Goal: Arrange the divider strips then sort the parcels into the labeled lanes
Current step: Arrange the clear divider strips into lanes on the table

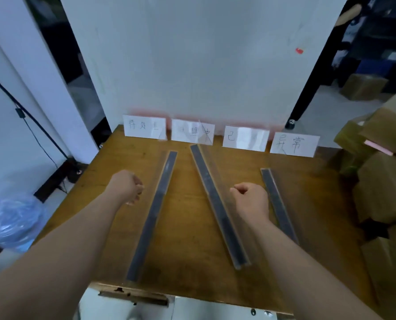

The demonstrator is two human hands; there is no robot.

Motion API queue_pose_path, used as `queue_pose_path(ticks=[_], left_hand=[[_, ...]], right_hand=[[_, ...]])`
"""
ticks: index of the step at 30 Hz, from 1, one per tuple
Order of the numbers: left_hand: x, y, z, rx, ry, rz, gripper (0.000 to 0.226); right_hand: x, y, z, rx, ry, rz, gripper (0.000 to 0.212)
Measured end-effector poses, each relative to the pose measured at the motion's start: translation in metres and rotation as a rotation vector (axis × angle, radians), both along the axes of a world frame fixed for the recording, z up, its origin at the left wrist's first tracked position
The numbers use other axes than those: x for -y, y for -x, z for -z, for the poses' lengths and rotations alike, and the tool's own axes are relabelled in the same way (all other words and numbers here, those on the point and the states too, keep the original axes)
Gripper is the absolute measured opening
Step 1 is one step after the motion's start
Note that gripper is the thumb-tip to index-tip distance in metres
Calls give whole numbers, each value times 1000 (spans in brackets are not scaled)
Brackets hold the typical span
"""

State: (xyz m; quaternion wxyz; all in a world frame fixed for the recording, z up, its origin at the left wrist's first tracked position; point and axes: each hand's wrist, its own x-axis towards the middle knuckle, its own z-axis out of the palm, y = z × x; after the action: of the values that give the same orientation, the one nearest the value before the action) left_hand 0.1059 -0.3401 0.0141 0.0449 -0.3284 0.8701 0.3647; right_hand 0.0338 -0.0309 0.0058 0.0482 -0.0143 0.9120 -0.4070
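Observation:
Three long grey divider strips lie on the wooden table: the left strip leans right at its far end, the middle strip leans left, and the right strip is shorter in view, partly behind my right wrist. My left hand hovers as a fist left of the left strip. My right hand is also a fist, between the middle and right strips. Neither holds anything. Several brown taped parcels are piled at the table's right side.
Several white handwritten lane labels stand along the table's far edge against a white board. A blue plastic bag lies on the floor at left. More boxes sit on the floor at far right.

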Motion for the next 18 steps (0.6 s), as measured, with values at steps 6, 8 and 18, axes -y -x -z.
queue_pose_path(ticks=[6, 8, 18], left_hand=[[76, -13, 5, -10, -17, -21, 8], [104, -15, 9, -2, -21, -28, 10], [217, -17, 23, 33, -4, 45, 42]], right_hand=[[79, -8, 2, 36, -9, -19, 11], [105, -12, 5, 42, -24, -9, 11], [211, -33, 21, 69, -88, 129, 11]])
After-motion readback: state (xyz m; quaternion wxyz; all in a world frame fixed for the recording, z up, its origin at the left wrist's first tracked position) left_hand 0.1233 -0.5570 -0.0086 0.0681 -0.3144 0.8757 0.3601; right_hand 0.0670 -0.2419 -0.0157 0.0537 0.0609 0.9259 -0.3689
